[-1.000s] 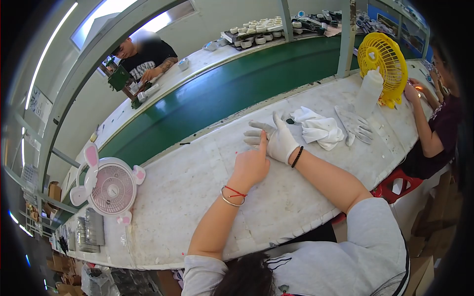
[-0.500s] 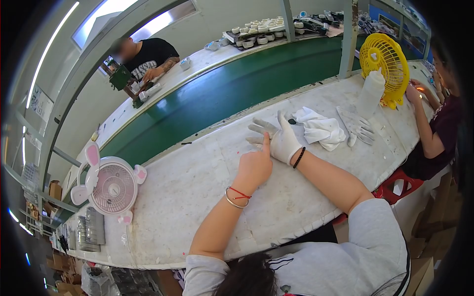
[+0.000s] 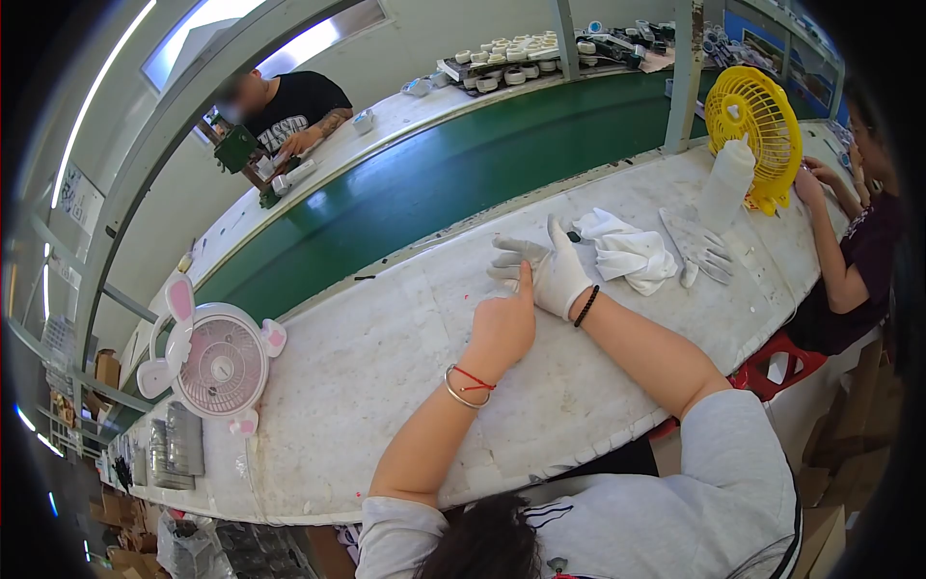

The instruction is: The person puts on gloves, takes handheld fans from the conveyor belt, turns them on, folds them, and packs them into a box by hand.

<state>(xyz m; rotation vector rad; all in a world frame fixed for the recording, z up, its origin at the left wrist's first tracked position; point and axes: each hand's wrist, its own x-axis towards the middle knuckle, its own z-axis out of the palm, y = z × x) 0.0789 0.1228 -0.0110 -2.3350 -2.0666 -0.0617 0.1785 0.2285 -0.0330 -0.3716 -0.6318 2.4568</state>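
My left hand (image 3: 505, 326) is bare, with a silver bangle and a red string at the wrist. Its index finger is stretched out and touches the gloved palm of my right hand (image 3: 558, 280); the other fingers look folded, and the thumb is hidden. A white work glove (image 3: 567, 291) with greyish fingers covers my right hand, which is open with its thumb raised apart from the fingers. A black bead bracelet (image 3: 585, 307) circles that wrist. Right of the hands lie a crumpled white cloth (image 3: 632, 253) and a second work glove (image 3: 696, 246), flat on the white table (image 3: 386, 386).
A white squeeze bottle (image 3: 726, 183) and yellow fan (image 3: 757, 135) stand at the right, near a seated person (image 3: 854, 251). A rabbit-eared fan (image 3: 222, 362) is at the left. Behind the table runs a green conveyor belt (image 3: 424, 193); another person (image 3: 299, 116) sits beyond it.
The gloved fingers of my right hand have drawn slightly closer together. My left index finger stays against the glove, and both arms have barely shifted.
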